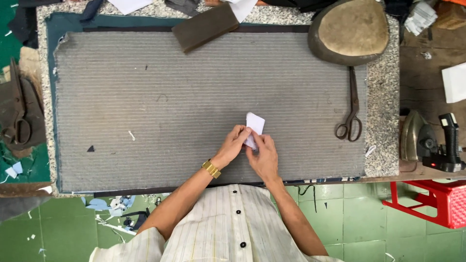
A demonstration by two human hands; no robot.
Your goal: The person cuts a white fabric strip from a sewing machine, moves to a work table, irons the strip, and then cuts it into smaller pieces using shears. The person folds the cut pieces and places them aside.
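Desk [383, 121]: speckled stone top, seen from above; it carries everything named below except the iron and the stool.
Pad [194, 106]: grey ribbed cloth pad, covers most of the desk; taken as landmark.
Stone block [350, 30]: large rounded tan-topped lump, at the pad's far right corner, partly over its edge.
Stool [437, 201]: red plastic, on the green tile floor, well off the pad's near right corner.
Iron [417, 136]: dark iron lying on a wooden surface to the right of the pad, beyond the desk edge.
Dark block [204, 26]: flat brown rectangle, tilted, across the pad's far edge near the middle.
Shears [352, 109]: old dark pair, along the pad's right edge, handles toward the person, blades pointing to the stone block.
Left hand [232, 145]: over the pad's near middle, gold watch band at the wrist; fingers pressed together, pinching the left side of the white piece.
Right hand [264, 155]: just beside the left, touching it; fingers closed on the lower edge of the white piece.
White piece [256, 123]: small folded white scrap, cloth or paper cannot tell; held between both hands, low over the pad's near middle, upper half clear of the fingers.
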